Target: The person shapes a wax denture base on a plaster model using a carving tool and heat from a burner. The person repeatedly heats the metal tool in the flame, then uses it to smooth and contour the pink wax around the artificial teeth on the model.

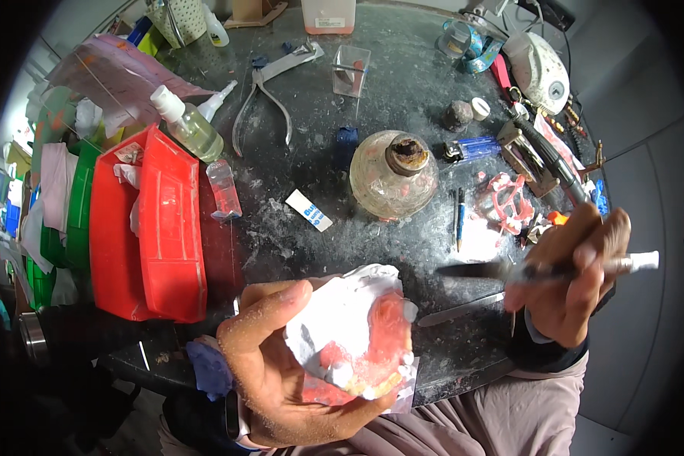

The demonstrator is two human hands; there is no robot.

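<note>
My left hand (262, 357) cradles a white plaster dental cast (319, 311) near the table's front edge, thumb on its side and fingers beneath. Pink wax (384, 327) covers part of the cast, with several teeth along its edge. Its top is washed out by bright light. Fine dust coats my thumb and palm. To the right, my right hand (574, 277) is closed around a wax knife (475, 270). The dark blade, slightly blurred, points left toward the cast without touching it. A pale end of its handle sticks out on the right.
A glass spirit lamp (391, 186) stands beyond the cast. A flat metal tool (463, 309) lies under the knife. Red bins (171, 235) and a spray bottle (193, 129) are left, pliers (262, 80) farther back. A pink wax piece (505, 201) and blue lighter (475, 148) lie right.
</note>
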